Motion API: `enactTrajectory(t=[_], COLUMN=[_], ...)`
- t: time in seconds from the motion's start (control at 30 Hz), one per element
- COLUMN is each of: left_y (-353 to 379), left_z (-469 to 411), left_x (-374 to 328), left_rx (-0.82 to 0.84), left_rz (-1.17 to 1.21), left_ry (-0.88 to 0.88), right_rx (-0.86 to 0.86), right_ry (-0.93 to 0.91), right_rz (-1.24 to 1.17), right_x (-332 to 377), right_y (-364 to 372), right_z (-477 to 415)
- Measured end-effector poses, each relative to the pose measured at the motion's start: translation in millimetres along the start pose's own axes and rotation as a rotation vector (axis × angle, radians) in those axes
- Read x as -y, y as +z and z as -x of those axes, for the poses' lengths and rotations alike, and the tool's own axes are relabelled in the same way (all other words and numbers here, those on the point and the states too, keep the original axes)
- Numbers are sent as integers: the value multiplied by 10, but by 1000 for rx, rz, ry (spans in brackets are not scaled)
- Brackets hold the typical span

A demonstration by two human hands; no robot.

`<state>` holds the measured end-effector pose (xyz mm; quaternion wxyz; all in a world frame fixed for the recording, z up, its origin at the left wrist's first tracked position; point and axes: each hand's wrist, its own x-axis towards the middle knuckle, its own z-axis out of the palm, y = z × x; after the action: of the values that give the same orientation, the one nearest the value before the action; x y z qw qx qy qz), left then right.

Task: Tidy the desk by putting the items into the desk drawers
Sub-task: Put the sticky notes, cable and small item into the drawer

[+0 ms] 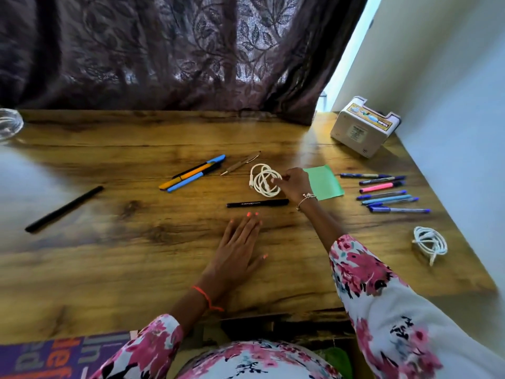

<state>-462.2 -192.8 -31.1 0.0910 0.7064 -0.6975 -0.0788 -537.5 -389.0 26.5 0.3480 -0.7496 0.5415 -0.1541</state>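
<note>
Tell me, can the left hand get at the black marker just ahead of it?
Probably yes. The left hand lies flat on the desk, its fingertips short of the black marker, with only bare wood between. The right hand pinches the white cable beyond it.

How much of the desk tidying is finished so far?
Nothing looks put away yet. The right hand pinches the coiled white cable; the left hand lies flat on the desk. Still out: loose pens, green paper, black marker, a second cable.
</note>
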Motion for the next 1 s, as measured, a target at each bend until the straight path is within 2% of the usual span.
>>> enactTrajectory(t=[0.13,0.3,0.43,0.5,0.63,0.77,0.87,1.0], left_y=[3,-21,-26,-39,-65,-94,-74,-151], left_z=[72,238,551,770,1291,1960,2602,3547], left_x=[18,74,213,285,393,389,358,282], left_rx=[62,38,-42,-68,-136,-199,-268,-356], left_rz=[-24,37,61,77,79,71,139,61], left_ry=[6,-2,-77,-146,-303,-481,-687,-993], right_rx=[-31,-71,-121,-90,118,440,708,975], right_ry=[80,174,135,83,-97,-249,-263,-365], right_rz=[-50,-121,-289,-353,-502,-491,-448,-354], right_x=[28,92,392,640,1249,1796,2067,2274], right_y=[40,-26,-78,-11,396,1079,1627,2260], right_z=[-36,-43,17,114,458,1062,1639,2479])
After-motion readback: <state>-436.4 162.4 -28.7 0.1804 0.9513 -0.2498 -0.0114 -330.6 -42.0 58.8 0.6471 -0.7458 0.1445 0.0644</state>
